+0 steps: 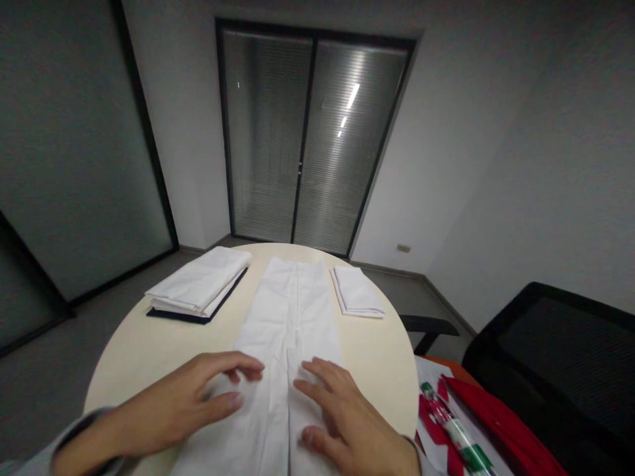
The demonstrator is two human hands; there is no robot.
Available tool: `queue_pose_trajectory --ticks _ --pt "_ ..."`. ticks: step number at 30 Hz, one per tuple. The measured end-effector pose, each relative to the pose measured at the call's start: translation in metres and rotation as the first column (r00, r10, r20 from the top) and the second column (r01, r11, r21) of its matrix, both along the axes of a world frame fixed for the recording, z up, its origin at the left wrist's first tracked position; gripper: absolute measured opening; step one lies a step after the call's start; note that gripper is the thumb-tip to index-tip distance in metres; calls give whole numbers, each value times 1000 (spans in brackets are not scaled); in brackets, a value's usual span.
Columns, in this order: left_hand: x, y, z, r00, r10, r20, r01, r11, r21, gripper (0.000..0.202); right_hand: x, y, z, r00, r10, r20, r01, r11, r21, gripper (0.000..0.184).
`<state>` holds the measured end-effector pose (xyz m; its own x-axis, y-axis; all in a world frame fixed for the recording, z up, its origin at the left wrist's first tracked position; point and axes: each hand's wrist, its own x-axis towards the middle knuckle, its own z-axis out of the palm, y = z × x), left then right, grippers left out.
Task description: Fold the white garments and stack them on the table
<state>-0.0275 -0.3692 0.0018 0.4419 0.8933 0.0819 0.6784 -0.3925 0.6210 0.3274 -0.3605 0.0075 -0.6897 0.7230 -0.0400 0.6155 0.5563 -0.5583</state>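
Note:
A long white cloth garment [270,317] lies lengthwise down the middle of the round table, with a line running along its centre where two sides meet. Over its left near part is my left hand [198,396], fingers bent and the thumb apart, holding nothing. My right hand [342,416] is above the right near part, fingers spread and nothing in them. Whether the fingertips touch the cloth I cannot tell. The garment's near end runs out of the bottom of the view between my forearms.
The pale round table [129,357] carries a folded white cloth stack [203,277] with a dark bottom layer at far left, and a smaller folded white cloth [357,291] at far right. A black chair [550,357] stands right, near red fabric [501,423] and a green-and-clear tube [459,436].

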Motion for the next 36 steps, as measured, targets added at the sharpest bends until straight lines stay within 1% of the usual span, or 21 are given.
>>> queue_pose_trajectory --ticks 1,2,4,6,8,10,12,14,16,19,22,24,26,28,30,32,34,35,36 --pt "15 12 -5 998 -26 -58 27 1000 14 59 -7 8 -6 997 -25 75 22 999 43 66" --pt "28 24 -11 990 -67 -126 70 997 18 68 -13 16 -13 991 -28 128 19 997 76 69" --pt "47 48 -27 957 -143 -253 155 988 27 79 -21 33 -28 983 -6 182 -15 993 116 70" --pt "55 71 -41 924 -182 -336 209 977 45 78 -23 53 -39 978 0 211 -29 990 136 69" --pt "57 90 -46 906 -177 -384 223 972 78 76 -23 72 -43 973 -9 230 -27 988 154 69" --pt "58 104 -44 903 -147 -405 210 971 117 73 -23 90 -43 971 -19 239 -24 984 177 69" --pt "61 107 -39 918 -101 -384 186 964 192 62 -26 103 -40 975 -42 217 -7 976 219 64" --pt "65 101 -33 937 -67 -343 166 949 269 47 -34 110 -37 981 -88 170 38 960 279 51" --pt "69 92 -29 940 -53 -337 161 940 300 37 -44 112 -33 981 -121 150 64 939 339 39" --pt "71 84 -25 919 -36 -393 158 946 283 34 -58 114 -28 974 -123 190 42 922 385 35" --pt "70 89 -20 902 -27 -431 141 962 235 34 -66 119 -24 965 -152 213 59 919 390 30" --pt "67 94 -12 905 -15 -424 109 974 198 34 -65 123 -19 955 -193 225 93 915 392 26" --pt "58 98 1 922 29 -387 48 981 188 35 -58 127 -11 939 -254 231 146 904 402 22" --pt "39 99 16 939 101 -328 -38 981 192 39 -41 128 0 911 -343 230 225 880 419 21" --pt "7 96 28 945 173 -276 -128 976 175 46 -13 128 12 863 -449 231 319 840 440 24" --pt "-30 88 35 938 223 -265 -193 972 135 50 23 125 22 804 -540 249 397 799 452 26" --pt "-64 75 41 910 285 -302 -262 958 117 47 58 119 30 755 -590 286 439 779 448 24" --pt "-76 68 45 888 319 -331 -295 948 123 45 72 115 34 732 -607 310 451 772 448 24" --pt "-82 62 50 866 349 -358 -321 937 136 44 81 109 36 709 -621 334 454 764 458 26"
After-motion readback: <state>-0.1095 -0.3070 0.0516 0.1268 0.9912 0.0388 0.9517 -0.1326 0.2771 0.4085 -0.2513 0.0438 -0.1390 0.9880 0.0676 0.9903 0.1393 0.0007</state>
